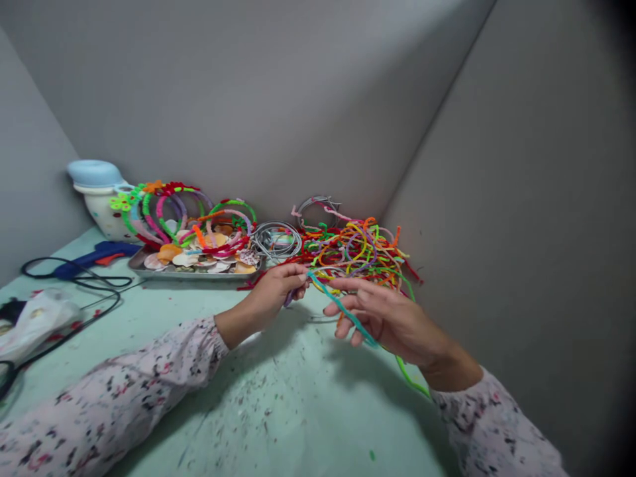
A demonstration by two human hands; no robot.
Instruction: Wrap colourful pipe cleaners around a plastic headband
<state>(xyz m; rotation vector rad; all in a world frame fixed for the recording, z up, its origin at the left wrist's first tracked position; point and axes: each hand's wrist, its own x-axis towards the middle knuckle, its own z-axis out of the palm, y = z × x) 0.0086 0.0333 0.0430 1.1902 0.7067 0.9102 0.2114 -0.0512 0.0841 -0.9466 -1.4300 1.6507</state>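
Nearest stretched the pale green surface. Above it, the right grip was loose, fingers spread; whether it touched the turquoise strand could not be told. That strand slanted down from the left grip, which pinched its upper end, towards the right palm. It looked light, soft, fuzzy and bendable, probably best taken near an end with gentle fingertips. Just beyond the right grip lay a tangled heap of coloured strands; beyond the left, a metal tray of shells
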